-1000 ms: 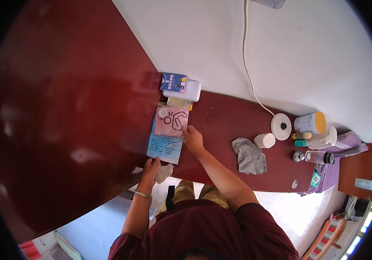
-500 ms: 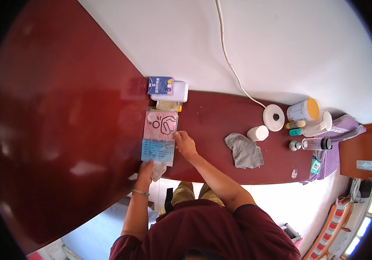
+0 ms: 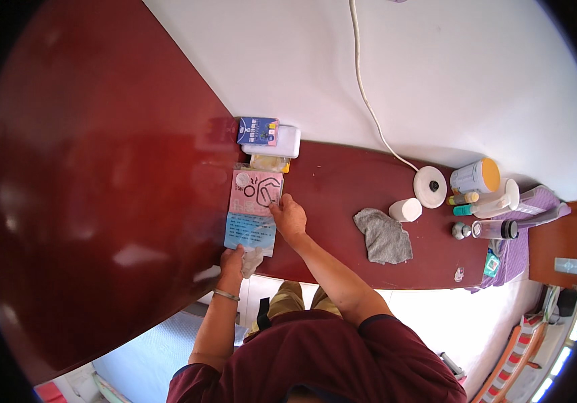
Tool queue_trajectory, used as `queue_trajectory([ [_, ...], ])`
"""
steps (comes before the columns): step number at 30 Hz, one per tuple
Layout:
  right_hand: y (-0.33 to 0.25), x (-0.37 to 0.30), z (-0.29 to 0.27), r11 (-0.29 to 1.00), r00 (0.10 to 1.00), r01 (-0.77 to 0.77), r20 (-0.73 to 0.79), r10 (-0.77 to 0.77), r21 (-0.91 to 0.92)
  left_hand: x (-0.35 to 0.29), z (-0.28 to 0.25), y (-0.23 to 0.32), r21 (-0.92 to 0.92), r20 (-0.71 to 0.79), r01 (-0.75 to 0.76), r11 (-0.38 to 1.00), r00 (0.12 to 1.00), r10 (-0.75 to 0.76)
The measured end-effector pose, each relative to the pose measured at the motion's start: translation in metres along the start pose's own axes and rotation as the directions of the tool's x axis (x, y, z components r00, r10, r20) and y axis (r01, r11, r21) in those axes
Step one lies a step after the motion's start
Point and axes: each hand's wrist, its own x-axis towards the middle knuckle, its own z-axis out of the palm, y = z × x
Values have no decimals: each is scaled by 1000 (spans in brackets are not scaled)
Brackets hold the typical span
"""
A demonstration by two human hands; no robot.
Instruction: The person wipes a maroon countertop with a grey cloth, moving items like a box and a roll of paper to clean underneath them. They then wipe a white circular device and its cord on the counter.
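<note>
A flat pink-and-blue packet [image 3: 251, 232] with a black line drawing lies at the left end of the dark red table, beside the upright red panel. My left hand [image 3: 232, 260] grips its lower edge, thumb on top. Next to those fingers hangs a crumpled whitish piece [image 3: 253, 262]; whether it belongs to the packet I cannot tell. At the packet's right edge, my right hand [image 3: 290, 218] is closed in a pinch on it. Just beyond the packet's top end lies a yellowish clear pouch [image 3: 269, 163].
A blue box [image 3: 257, 131] rests on a white case [image 3: 290, 142] by the wall. To the right are a grey cloth [image 3: 386, 236], a white roll [image 3: 406, 210], a round white corded base [image 3: 430, 187], a yellow-lidded can [image 3: 475, 176] and a clear bottle [image 3: 493, 230].
My right hand has moved slightly up along the packet's right edge, its fingers now over the pink part. The whole view has shifted a little.
</note>
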Motion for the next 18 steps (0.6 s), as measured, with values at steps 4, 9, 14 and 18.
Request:
queue_trajectory([
  [4,-5,3,-4,1000,998,22,59,-22,4,8,-5,-5,-17,-10,-14,1000,1000,14],
  [9,-16,6,-25,974,985,45,172,-7,-221,-7,5,8,-6,-16,10,1000,1000,-10],
  [14,-13,8,-20,976,986,86,158,-54,-201,11,-11,-3,70,-16,-9,998,1000,10],
  [18,-9,10,-24,968,993,106,64,-94,-227,17,-14,-9,49,-14,-9,999,1000,10],
])
